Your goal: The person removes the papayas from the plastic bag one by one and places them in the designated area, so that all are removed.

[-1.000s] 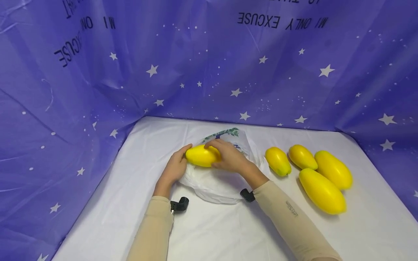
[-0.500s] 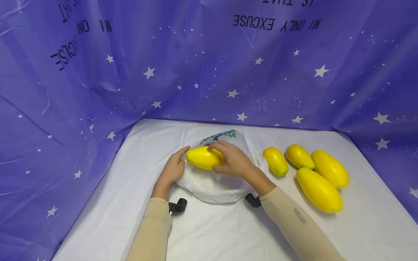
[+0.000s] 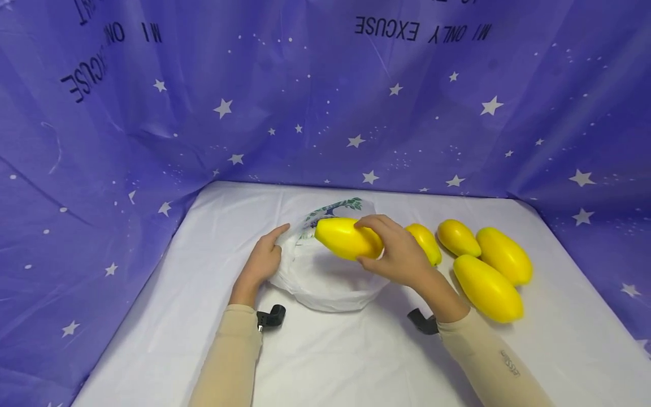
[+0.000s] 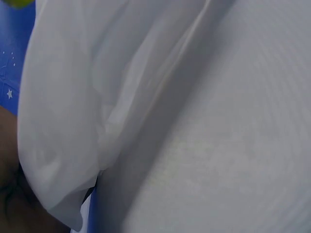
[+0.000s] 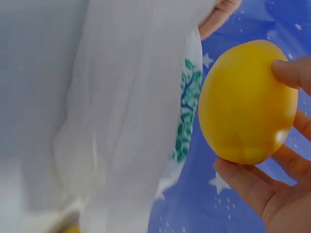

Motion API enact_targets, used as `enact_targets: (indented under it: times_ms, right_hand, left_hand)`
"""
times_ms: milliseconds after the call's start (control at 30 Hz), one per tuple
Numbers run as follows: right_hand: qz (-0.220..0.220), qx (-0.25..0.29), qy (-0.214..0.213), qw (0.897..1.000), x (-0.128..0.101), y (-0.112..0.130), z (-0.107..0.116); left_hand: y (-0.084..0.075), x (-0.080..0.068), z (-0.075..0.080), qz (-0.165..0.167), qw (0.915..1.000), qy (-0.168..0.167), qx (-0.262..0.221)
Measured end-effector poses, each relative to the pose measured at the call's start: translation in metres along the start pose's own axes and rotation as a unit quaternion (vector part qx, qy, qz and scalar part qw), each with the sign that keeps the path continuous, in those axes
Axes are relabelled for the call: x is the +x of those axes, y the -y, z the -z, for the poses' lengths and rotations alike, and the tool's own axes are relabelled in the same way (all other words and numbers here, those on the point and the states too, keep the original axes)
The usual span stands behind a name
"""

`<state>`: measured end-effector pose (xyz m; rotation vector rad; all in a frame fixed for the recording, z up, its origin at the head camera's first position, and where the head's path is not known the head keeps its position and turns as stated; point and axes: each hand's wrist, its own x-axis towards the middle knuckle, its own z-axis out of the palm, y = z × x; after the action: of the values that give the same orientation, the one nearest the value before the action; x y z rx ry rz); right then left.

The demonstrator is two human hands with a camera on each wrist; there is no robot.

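In the head view, my right hand point(image 3: 399, 251) grips a yellow papaya point(image 3: 348, 238) above the mouth of a white plastic bag point(image 3: 330, 302). Thumb and fingers curl round its wide end in the right wrist view, where the papaya point(image 5: 248, 102) shows beside the bag point(image 5: 121, 111). At the bag's left edge, my left hand point(image 3: 261, 260) holds the rim with its index finger stretched out; the other fingers are mostly hidden. In the left wrist view the bag point(image 4: 63, 111) hangs in front of part of that hand.
Several more yellow papayas lie to the right: a small one point(image 3: 426, 242) partly behind my right hand, another small one point(image 3: 458, 237), and two larger ones, the nearer point(image 3: 488, 288) and the farther point(image 3: 504, 255). A purple star-patterned sheet point(image 3: 305, 102) walls the white table point(image 3: 325, 362).
My right hand has carried the papaya rightward, away from my left hand, which was close to its tip before. The left hand stays at the bag's edge.
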<state>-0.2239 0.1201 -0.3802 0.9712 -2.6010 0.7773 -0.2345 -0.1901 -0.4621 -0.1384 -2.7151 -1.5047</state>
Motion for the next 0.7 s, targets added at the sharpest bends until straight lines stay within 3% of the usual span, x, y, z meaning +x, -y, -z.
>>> enact_targets:
  times_ms: [267,700]
  right_hand:
    - [-0.045,-0.027,-0.055,0.997,-0.036,-0.014,0.033]
    - [-0.149,-0.076,-0.07,0.983,-0.098,-0.03,0.065]
  left_hand:
    - [-0.002,-0.001,0.002,0.0,1.0,0.003,0.0]
    - [0.003,-0.001,-0.003,0.003,1.0,-0.001,0.001]
